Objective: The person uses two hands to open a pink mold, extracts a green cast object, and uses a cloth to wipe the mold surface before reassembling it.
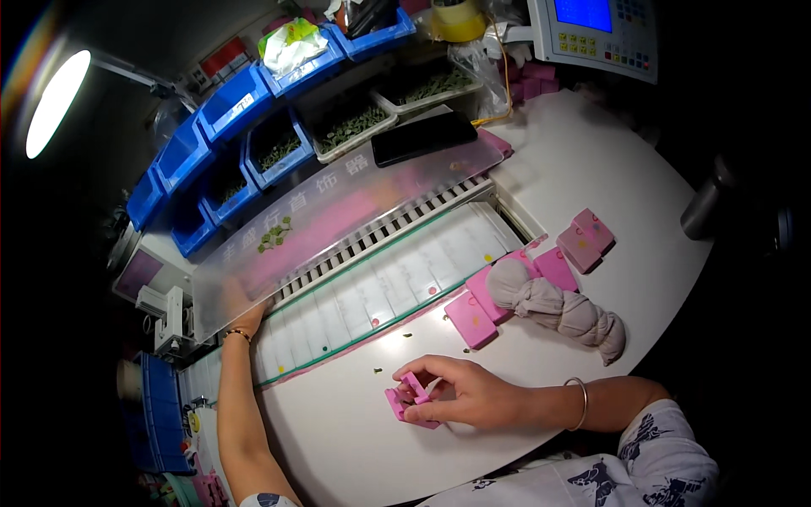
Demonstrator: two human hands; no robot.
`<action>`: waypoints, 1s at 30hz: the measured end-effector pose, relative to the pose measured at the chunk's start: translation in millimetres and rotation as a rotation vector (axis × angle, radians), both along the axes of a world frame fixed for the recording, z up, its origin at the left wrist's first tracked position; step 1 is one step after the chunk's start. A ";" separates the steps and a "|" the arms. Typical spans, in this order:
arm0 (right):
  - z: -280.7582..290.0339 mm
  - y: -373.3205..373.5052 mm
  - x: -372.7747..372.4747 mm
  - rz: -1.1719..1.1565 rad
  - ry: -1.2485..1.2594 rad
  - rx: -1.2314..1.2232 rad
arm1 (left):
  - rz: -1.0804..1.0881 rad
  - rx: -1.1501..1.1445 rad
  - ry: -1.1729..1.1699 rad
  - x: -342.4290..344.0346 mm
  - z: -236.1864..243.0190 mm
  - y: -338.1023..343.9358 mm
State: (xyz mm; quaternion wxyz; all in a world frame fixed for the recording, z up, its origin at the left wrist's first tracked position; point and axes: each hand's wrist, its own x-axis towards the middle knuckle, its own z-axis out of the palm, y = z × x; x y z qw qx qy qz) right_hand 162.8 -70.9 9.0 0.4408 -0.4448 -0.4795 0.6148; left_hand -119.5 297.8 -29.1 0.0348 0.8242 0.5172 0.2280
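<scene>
My right hand (448, 390) grips a small pink hinged block (394, 406) with its top part raised, just above the white worktable. My left hand (244, 311) reaches under a clear plastic cover (221, 306) at the slotted rail (363, 248); its fingers are blurred behind the cover. Below the rail runs a green-edged strip of white panels (397, 279). Several tiny green pieces (378, 369) lie between the strip and my right hand. Pink blocks (470, 321) lie to the right, with a lumpy grey cloth bundle (557, 313) over some of them.
Blue bins (231, 106) and trays of small green pieces (355, 127) stand at the back, behind a black phone (424, 138). A control panel (596, 38) is at upper right, a lit lamp (57, 104) at left, a dark metal cylinder (705, 203) at the right edge.
</scene>
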 end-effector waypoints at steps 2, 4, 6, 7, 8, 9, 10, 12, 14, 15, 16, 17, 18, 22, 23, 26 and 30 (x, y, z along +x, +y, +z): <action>-4.5 -0.7 -3.7 -0.057 0.032 0.086 | 0.064 0.132 0.054 -1.9 -6.5 -4.2; 3.0 1.3 -5.6 -0.045 0.027 0.084 | 0.135 0.265 0.110 -12.1 -20.2 -14.4; 7.8 3.1 -6.2 -0.036 0.017 0.074 | 0.133 0.678 0.407 -9.7 -42.9 -38.2; 1.4 2.2 2.7 -0.115 0.014 0.077 | -0.016 0.305 0.277 30.8 -30.5 -68.7; -4.2 2.5 9.2 -0.179 0.020 0.087 | -0.149 -0.065 0.160 63.3 -0.7 -111.5; -3.8 2.7 8.6 -0.201 0.038 0.093 | -0.305 -0.113 -0.010 69.9 12.1 -140.9; -2.7 2.7 7.7 -0.189 0.040 0.093 | -0.461 -0.160 -0.185 75.3 20.2 -167.3; -0.9 5.0 4.1 -0.303 0.133 0.162 | -0.558 -0.481 -0.562 84.1 36.7 -221.4; 1.8 4.0 5.3 -0.369 0.149 0.226 | -0.711 -0.682 -0.757 92.7 46.3 -256.0; 1.6 6.3 5.1 -0.370 0.165 0.255 | -0.747 -0.739 -0.818 93.8 44.2 -266.7; 0.0 8.7 4.8 -0.372 0.181 0.284 | -0.760 -0.761 -0.817 97.3 46.6 -276.8; -2.3 9.9 4.8 -0.364 0.174 0.281 | -0.752 -0.736 -0.777 101.2 44.2 -283.7; -4.9 11.0 5.3 -0.379 0.079 0.337 | -0.744 -0.712 -0.738 106.1 41.7 -290.6; 3.8 5.7 4.8 -0.346 -0.373 0.603 | -0.609 -0.656 -0.756 114.1 32.8 -295.3; 2.2 6.9 5.3 -0.351 -0.393 0.633 | -0.599 -0.686 -0.813 114.1 33.0 -293.1; -1.1 8.3 7.9 -0.344 -0.093 0.472 | -0.576 -0.760 -0.886 114.4 39.7 -294.2; -4.4 14.0 11.4 -0.348 0.313 0.241 | -0.495 -0.886 -1.250 104.8 38.1 -292.4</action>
